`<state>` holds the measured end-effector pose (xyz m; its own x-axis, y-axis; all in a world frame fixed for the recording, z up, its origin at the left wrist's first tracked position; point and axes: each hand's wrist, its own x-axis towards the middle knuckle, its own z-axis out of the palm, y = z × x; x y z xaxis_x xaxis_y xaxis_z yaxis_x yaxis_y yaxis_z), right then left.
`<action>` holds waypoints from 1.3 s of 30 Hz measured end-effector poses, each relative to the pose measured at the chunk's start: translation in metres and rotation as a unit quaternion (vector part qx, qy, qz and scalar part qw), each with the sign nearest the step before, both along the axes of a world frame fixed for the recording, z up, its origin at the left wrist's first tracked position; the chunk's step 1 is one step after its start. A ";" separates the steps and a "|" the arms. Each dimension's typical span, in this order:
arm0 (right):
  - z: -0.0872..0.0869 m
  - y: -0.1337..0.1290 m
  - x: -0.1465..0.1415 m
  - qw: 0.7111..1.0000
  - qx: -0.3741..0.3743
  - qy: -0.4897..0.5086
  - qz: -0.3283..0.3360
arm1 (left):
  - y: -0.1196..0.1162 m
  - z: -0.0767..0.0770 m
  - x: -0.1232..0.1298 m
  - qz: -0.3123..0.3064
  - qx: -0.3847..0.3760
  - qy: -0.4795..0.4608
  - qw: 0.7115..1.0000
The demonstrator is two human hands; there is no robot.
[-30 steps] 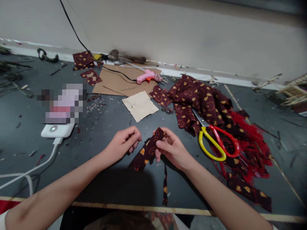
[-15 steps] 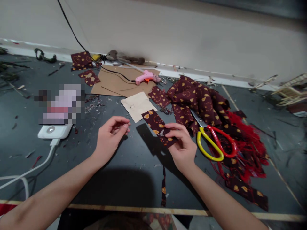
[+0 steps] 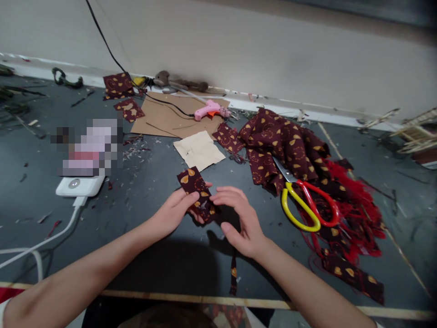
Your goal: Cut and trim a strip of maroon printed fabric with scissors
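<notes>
A maroon fabric strip with yellow drop shapes (image 3: 200, 190) is pinched in my left hand (image 3: 177, 207), its thumb on top and fingers underneath. My right hand (image 3: 241, 221) is beside the strip's right end, fingers and thumb apart; its fingertips come close to the cloth, and I cannot tell if they touch. Just beyond the strip lies a cream cloth square (image 3: 200, 150). Scissors with one yellow and one red handle (image 3: 300, 202) rest to the right, their blades against a crumpled pile of the same maroon fabric (image 3: 280, 141).
A pink glue gun (image 3: 208, 110) lies on a cardboard sheet (image 3: 157, 120), its black cord running up left. On the left stands a white device (image 3: 82, 186) with a cable. Red threads (image 3: 365, 214) and scraps lie right; a narrow fabric strip (image 3: 233, 273) sits near the table's front edge.
The fabric strip has passed from my right hand to my left and moved leftward. My right hand has let go and its fingers have spread.
</notes>
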<state>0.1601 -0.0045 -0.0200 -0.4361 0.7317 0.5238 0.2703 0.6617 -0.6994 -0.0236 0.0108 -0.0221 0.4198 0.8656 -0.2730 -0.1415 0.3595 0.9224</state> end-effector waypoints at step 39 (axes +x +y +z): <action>-0.004 -0.001 -0.003 0.978 0.027 -0.199 -0.063 | -0.009 0.004 0.004 -0.043 0.041 0.046 0.997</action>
<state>0.1574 -0.0055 -0.0243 -0.5219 0.7684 0.3703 0.5957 0.6391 -0.4865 -0.0195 0.0022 -0.0185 0.4705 0.8480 -0.2438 -0.0269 0.2900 0.9567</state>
